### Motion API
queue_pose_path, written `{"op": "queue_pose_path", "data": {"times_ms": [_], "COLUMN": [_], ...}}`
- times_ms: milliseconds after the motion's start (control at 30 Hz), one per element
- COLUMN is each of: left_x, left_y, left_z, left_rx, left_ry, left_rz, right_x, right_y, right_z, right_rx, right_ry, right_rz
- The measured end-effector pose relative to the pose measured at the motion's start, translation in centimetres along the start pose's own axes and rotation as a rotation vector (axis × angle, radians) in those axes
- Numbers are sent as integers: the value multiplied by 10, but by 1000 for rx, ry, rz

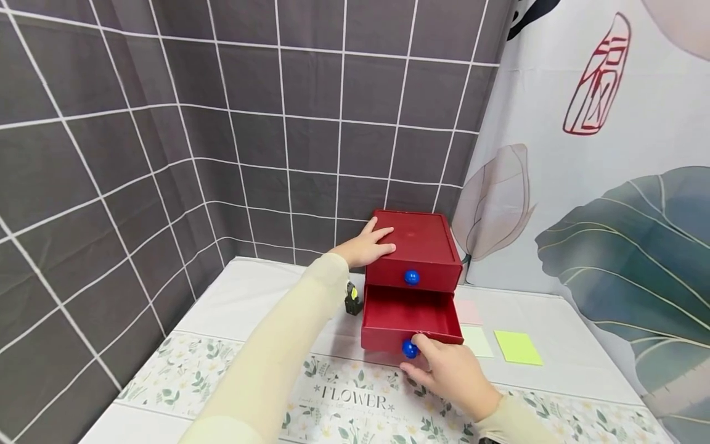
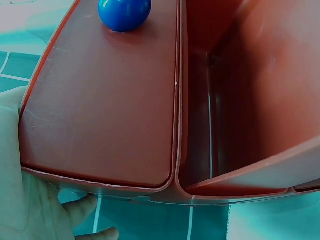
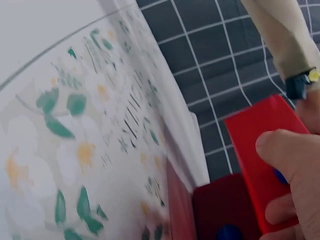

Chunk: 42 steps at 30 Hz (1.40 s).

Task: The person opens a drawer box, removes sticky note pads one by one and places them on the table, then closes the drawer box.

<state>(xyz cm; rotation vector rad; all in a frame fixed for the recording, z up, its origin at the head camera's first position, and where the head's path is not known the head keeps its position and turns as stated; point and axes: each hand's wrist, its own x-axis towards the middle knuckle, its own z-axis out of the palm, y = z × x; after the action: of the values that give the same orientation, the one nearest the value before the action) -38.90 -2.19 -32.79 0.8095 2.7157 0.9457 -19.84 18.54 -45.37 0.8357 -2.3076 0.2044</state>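
A red two-drawer box [image 1: 415, 243] stands on the table near the tiled wall. My left hand [image 1: 370, 245] rests flat on its lid, fingers straight. The upper drawer is closed and carries a blue knob [image 1: 412, 277]. The lower drawer [image 1: 407, 317] is pulled out and looks empty. My right hand [image 1: 420, 354] pinches that drawer's blue knob [image 1: 409, 349]. The left wrist view shows the closed drawer's front [image 2: 105, 105], its knob [image 2: 124, 12] and the pulled drawer's inside [image 2: 240, 100]. The right wrist view shows my thumb [image 3: 282, 152] on the drawer front [image 3: 260, 145].
A small black-and-yellow object [image 1: 351, 299] lies left of the box. Pink [image 1: 469, 312], pale green [image 1: 477, 341] and yellow-green [image 1: 518, 347] sticky notes lie to the right. A floral mat [image 1: 349, 401] covers the near table. A tiled wall stands left and behind, a leaf-print curtain right.
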Motion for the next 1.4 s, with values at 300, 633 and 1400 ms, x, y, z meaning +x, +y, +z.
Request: {"op": "queue_pose_path", "data": {"times_ms": [300, 633, 1400], "left_x": [0, -2, -4], "left_y": [0, 0, 1], "left_z": [1, -1, 0], "left_rx": [-3, -26, -23], "left_ry": [-5, -6, 0], "left_rz": [4, -4, -15], "right_x": [9, 19, 35], "right_y": [-5, -8, 22], "right_z": [16, 16, 48], "right_rx": [-83, -126, -72], "right_ry": [137, 136, 166], "right_rz": [-15, 30, 226]}}
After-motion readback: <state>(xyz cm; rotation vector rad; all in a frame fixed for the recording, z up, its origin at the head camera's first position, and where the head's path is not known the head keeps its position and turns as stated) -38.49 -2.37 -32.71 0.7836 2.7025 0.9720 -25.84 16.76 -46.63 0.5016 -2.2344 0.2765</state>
